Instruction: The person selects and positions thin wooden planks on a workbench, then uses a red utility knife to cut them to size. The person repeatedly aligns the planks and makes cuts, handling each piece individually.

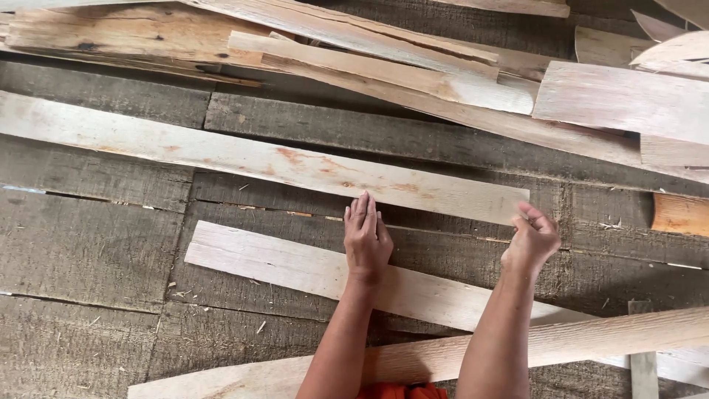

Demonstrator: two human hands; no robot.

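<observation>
Grey plank floor point(88, 251), mid-frame: your left hand point(367, 240) lies flat, fingers straight, beside the long strip point(258, 159); your right hand point(532, 240), fingers curled, pinches its end.

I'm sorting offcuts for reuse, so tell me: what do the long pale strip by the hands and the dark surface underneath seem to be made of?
The long pale strip looks like thin raw wood, perhaps veneer: unfinished, matte, with fine grain and rusty orange stains. The right hand grips its end; the left hand rests flat by its lower edge. The dark surface seems to be weathered grey planks, rough-sawn, with seams and splinters.
</observation>
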